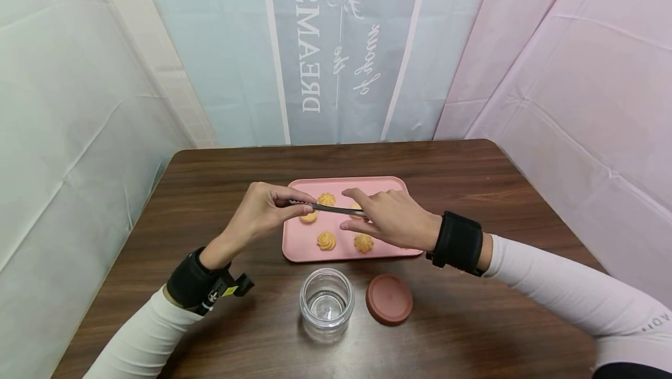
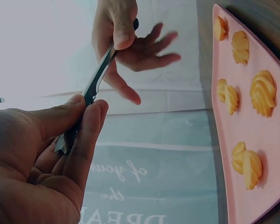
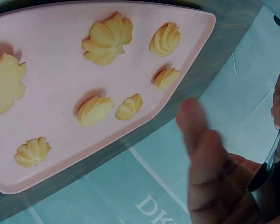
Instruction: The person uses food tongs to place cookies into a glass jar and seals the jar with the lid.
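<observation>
A dark wooden table (image 1: pixel 210 192) carries 3 things directly. A pink tray (image 1: pixel 296 245) lies flat near the middle, its long side across the table. Nearer the person stands a clear glass jar (image 1: pixel 326 303), upright and lidless, just in front of the tray's near edge. Just to the jar's right a round reddish-brown lid (image 1: pixel 389 299) lies flat on the wood, apart from both jar and tray.
</observation>
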`<state>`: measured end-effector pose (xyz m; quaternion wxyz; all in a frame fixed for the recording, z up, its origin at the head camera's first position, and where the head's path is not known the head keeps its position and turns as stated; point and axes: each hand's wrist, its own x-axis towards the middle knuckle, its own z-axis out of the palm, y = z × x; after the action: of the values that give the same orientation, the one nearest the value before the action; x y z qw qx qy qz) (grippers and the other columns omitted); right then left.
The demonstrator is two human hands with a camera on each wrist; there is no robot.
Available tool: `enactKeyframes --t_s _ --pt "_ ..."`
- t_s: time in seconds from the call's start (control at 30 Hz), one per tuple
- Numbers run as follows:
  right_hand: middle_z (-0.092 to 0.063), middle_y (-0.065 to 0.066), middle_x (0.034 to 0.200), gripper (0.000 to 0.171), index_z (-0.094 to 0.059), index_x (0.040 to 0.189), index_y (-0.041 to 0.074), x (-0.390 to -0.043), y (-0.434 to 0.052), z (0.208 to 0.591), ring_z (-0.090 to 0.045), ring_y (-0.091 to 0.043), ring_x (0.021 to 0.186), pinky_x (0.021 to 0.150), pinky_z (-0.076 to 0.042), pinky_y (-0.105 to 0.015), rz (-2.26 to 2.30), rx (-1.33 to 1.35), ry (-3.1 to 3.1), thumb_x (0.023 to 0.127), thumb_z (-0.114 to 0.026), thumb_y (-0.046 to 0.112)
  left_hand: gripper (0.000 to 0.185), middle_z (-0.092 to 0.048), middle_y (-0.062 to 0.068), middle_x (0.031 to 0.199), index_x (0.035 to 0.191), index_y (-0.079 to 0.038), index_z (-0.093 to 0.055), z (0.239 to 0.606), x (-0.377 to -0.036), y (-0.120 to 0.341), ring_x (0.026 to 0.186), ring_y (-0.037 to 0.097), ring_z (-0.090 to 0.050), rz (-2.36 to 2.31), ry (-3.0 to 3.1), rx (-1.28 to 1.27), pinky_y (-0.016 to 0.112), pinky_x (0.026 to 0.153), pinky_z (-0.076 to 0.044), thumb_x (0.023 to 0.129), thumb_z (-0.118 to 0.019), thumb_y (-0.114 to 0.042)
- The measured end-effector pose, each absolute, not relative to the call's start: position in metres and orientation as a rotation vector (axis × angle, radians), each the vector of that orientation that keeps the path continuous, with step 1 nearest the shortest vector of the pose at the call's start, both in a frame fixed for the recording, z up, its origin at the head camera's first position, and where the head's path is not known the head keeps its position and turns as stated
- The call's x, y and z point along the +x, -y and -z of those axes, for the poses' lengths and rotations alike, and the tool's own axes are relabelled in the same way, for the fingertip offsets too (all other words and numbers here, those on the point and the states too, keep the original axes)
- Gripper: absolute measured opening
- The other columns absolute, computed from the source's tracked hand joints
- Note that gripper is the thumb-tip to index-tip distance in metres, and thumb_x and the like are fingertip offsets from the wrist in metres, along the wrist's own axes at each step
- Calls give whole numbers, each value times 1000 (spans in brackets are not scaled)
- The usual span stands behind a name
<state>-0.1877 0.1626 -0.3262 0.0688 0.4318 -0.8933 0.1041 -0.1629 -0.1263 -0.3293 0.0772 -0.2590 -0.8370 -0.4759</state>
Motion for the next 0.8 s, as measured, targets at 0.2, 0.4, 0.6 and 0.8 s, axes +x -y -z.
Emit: enactKeyframes --t_s 0.2,0.4,0.6,0.8 --pt "-57 10 60 47 -65 130 10 -186 -161 328 -59 -9 54 57 -54 -35 -325 1296 2673 102 -68 48 12 -81 -1 89 100 -11 -86 330 -162 127 67 5 -63 1437 2507 -763 17 57 -40 88 -86 -10" --pt "-54 14 58 26 -71 106 16 -183 -160 330 -55 -7 52 50 -47 -32 -345 1290 2617 102 -69 42 11 -81 -2 88 99 -12 -86 331 -160 127 68 9 -66 1486 2488 -770 17 57 -41 89 -86 -10" --pt "-31 15 56 35 -51 78 19 -183 -161 333 -39 -7 46 44 -29 -25 -301 1316 2525 104 -68 37 12 -81 -1 89 100 -11 -86 332 -160 126 71 8 -71 1516 2478 -789 16 59 -46 88 -87 -9" --pt "-29 15 59 36 -48 78 19 -182 -163 334 -36 -6 47 47 -25 -23 -303 1352 2519 105 -66 33 13 -81 0 89 100 -10 -86 334 -160 125 72 6 -71 1523 2481 -791 16 59 -48 87 -87 -7"
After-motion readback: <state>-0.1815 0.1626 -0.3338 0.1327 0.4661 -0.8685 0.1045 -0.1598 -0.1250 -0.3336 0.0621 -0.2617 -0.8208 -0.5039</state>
